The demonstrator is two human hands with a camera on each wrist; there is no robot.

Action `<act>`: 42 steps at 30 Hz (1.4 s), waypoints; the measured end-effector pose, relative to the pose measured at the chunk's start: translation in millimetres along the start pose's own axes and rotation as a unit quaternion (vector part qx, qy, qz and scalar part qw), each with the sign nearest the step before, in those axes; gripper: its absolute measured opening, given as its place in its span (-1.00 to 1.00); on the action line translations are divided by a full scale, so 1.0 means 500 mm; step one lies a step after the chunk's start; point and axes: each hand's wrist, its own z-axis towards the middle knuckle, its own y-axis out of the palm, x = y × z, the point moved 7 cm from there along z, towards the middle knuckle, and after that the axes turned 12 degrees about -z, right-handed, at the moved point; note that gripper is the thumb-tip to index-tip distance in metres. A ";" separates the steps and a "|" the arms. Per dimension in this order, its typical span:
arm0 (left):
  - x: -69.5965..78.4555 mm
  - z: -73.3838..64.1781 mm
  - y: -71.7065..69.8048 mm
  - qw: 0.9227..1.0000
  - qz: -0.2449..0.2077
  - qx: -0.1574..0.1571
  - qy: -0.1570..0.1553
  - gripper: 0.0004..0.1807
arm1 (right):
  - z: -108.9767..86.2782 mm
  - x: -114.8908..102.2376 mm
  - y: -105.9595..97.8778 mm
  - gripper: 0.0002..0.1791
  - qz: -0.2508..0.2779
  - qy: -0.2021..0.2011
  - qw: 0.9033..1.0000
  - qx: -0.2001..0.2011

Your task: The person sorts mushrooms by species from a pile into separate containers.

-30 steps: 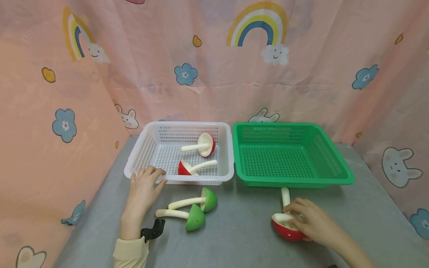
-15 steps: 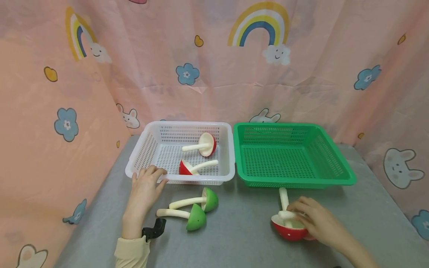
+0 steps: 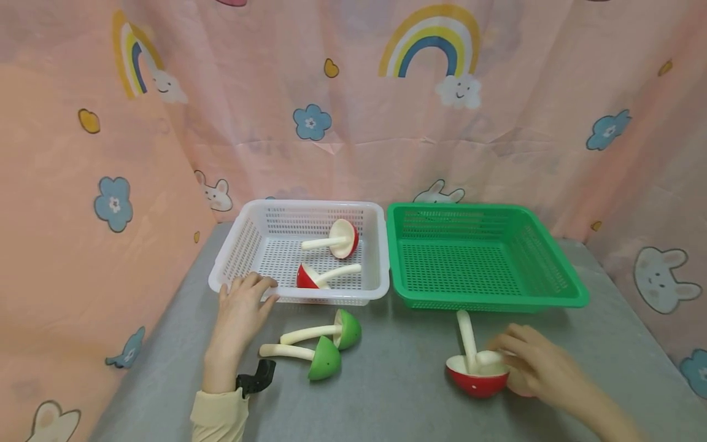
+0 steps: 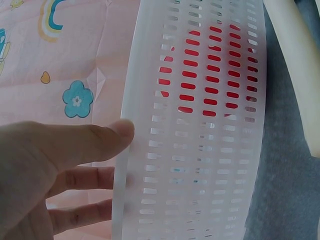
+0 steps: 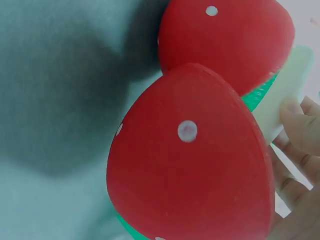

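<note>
My left hand [image 3: 240, 319] grips the front rim of the white basket [image 3: 309, 205], with its thumb and fingers on either side of the rim in the left wrist view. Inside that basket lie two red-capped toy mushrooms, one at the back [image 3: 343, 239] and one by the front wall [image 3: 309, 277]. On the right, my right hand [image 3: 533, 362] pinches a red toy mushroom by its white stem [image 3: 490, 358]; the hand hides part of its cap. Just left of it another red mushroom [image 3: 477, 385] rests cap-down, its stem pointing up. Both red caps fill the right wrist view.
Beside the white basket stands a green basket [image 3: 453, 264]. Two green-capped toy mushrooms [image 3: 324, 359] lie on the grey tabletop [image 3: 397, 380] before the white basket, their stems pointing left. A pink patterned curtain [image 3: 364, 110] hangs behind and at the sides.
My right hand has shifted right with the pinched mushroom, whose stem now overlaps the neighbouring cap less. The left hand keeps its place on the basket rim.
</note>
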 end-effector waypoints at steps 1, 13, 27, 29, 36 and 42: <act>0.000 0.000 0.001 1.000 0.000 0.000 0.000 -0.78 | -0.002 0.001 -0.004 -0.39 -0.004 -0.003 1.000 0.000; 0.002 0.002 0.003 1.000 0.000 -0.001 -0.006 -0.77 | 0.017 0.001 -0.076 -0.47 -0.007 -0.018 0.999 0.043; 0.001 0.003 0.004 1.000 0.004 0.003 -0.001 -0.77 | 0.095 -0.023 -0.119 -0.58 0.008 -0.022 0.999 0.032; 0.001 0.003 0.004 1.000 0.003 0.003 -0.001 -0.77 | 0.109 -0.026 -0.119 -0.51 0.020 -0.017 0.999 0.033; -0.001 0.002 0.002 1.000 0.000 0.005 -0.001 -0.77 | 0.170 -0.034 -0.118 -0.51 0.071 0.010 0.997 0.028; -0.002 0.001 0.002 1.000 0.002 0.003 -0.002 -0.78 | 0.226 -0.041 -0.113 -0.60 0.102 0.032 0.994 0.019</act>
